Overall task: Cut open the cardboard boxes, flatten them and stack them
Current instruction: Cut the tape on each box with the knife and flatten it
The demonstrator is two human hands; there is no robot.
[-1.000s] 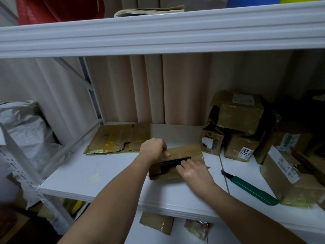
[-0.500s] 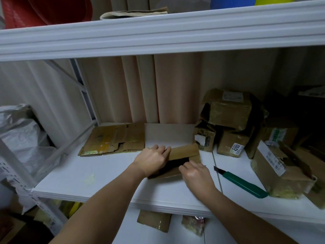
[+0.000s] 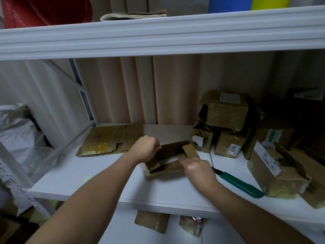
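Box (image 3: 167, 162) between my hands, now pulled open; was pressed near flat a sec ago. L hand (image 3: 146, 149) grips far flap, R hand (image 3: 197, 167) pinches near flap. Flattening next, I reckon. Knife (image 3: 241, 184) just right of R hand; flat stack (image 3: 109, 140) beyond L.

1. A white shelf board (image 3: 73, 184) carries everything at working height.
2. A second white shelf (image 3: 158, 37) runs overhead; folded paper (image 3: 133, 14) lies on it.
3. Up there too: something red (image 3: 44, 11) on the left, a blue thing (image 3: 228, 4) and a yellow one (image 3: 269, 3) on the right.
4. Beige curtain folds (image 3: 140, 88) hang behind the shelves.
5. Grey plastic bags (image 3: 19, 138) bulge at the far left.
6. A crinkled packet (image 3: 190, 224) sits on the level below.
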